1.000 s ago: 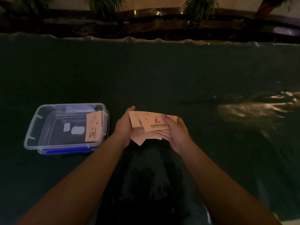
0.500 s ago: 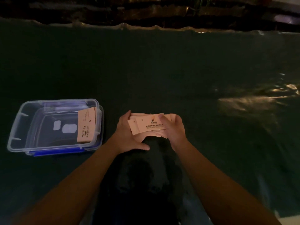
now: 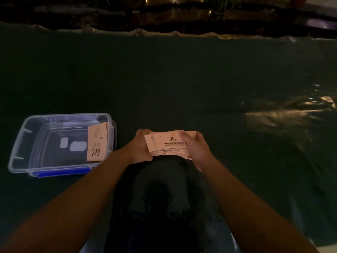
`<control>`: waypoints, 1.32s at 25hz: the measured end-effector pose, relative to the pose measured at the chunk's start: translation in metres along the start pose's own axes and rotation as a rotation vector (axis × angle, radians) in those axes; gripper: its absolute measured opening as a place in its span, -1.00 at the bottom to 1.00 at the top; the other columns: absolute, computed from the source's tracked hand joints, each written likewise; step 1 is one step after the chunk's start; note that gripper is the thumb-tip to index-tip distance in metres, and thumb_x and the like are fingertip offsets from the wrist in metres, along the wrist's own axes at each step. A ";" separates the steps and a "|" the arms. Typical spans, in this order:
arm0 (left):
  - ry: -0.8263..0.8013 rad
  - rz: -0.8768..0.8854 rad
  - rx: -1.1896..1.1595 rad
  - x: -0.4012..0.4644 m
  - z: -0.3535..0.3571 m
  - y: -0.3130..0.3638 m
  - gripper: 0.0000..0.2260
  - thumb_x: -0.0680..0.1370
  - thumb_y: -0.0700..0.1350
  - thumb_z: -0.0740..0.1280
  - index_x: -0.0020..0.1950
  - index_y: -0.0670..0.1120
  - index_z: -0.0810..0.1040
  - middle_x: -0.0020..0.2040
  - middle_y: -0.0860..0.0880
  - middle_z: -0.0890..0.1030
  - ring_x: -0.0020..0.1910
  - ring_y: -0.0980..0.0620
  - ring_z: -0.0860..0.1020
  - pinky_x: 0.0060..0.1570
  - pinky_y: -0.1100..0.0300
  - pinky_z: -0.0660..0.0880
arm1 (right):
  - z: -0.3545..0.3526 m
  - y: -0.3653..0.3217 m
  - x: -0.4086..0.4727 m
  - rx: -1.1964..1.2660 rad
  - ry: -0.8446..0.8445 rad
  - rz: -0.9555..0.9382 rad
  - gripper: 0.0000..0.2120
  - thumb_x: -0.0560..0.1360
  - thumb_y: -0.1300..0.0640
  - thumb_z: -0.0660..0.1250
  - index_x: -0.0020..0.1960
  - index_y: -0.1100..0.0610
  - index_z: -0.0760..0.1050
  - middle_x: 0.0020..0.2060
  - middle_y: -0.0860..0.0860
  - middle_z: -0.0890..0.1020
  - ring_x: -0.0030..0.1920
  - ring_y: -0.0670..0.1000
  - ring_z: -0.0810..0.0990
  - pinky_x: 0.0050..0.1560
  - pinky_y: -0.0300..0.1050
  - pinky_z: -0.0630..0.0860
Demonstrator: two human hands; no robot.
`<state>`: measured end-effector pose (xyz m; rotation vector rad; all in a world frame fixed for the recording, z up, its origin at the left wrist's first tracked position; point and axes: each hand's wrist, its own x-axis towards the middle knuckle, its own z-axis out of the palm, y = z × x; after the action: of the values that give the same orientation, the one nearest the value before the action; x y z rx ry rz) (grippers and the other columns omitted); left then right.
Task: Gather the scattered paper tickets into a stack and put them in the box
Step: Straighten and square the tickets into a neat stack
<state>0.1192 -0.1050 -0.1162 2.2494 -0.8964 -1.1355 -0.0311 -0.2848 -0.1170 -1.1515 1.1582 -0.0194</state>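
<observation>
While the left hand (image 3: 141, 148) is pressing on one end of the paper tickets (image 3: 168, 144) and the right hand (image 3: 196, 149) is pinching the other end, the pile is being held just above the dark green table (image 3: 200, 79). Both hands are closed on the tickets. The edges are not lined up; some are sticking out at the bottom like a fan. The clear box (image 3: 17, 143) is sitting near the left arm, open, with one ticket (image 3: 97, 143) already leaning inside against its right wall.

I think the loose ones at the bottom could be slipping out if one hand is letting go too soon. The pile could also be bumping the box rim and spilling. That leaning ticket may be getting in the way, so the pile might be landing crooked.
</observation>
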 end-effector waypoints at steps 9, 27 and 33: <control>0.092 -0.043 -0.210 0.005 0.018 -0.008 -0.23 0.41 -0.20 0.57 0.47 0.19 0.25 0.44 0.02 0.39 0.46 -0.08 0.39 0.45 -0.15 0.40 | 0.009 -0.002 0.001 -0.021 -0.063 0.077 -0.48 0.50 -0.06 0.59 0.39 -0.04 0.49 0.03 0.00 0.82 0.02 0.03 0.81 -0.03 0.05 0.74; 0.231 -0.090 -0.853 -0.110 0.057 -0.002 0.04 0.27 0.07 0.63 0.64 0.14 0.16 0.53 -0.01 0.36 0.49 -0.09 0.39 0.44 -0.20 0.41 | -0.001 0.056 -0.054 0.292 -0.239 0.252 -0.63 0.51 -0.04 0.53 0.28 0.06 0.65 0.11 0.12 0.82 0.07 0.18 0.82 0.11 0.19 0.64; 0.412 -0.210 -0.984 -0.124 0.086 0.027 0.27 0.13 0.08 0.73 0.64 0.21 -0.02 0.29 0.12 0.56 0.29 0.04 0.55 0.42 -0.16 0.43 | 0.010 0.062 -0.079 0.382 -0.280 0.160 -0.61 0.50 0.06 0.55 0.30 0.13 0.66 0.12 0.19 0.81 0.07 0.17 0.82 -0.05 0.12 0.76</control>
<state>-0.0168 -0.0428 -0.0806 1.6329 0.0958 -0.8539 -0.0927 -0.2058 -0.1067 -0.6970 0.9434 0.0411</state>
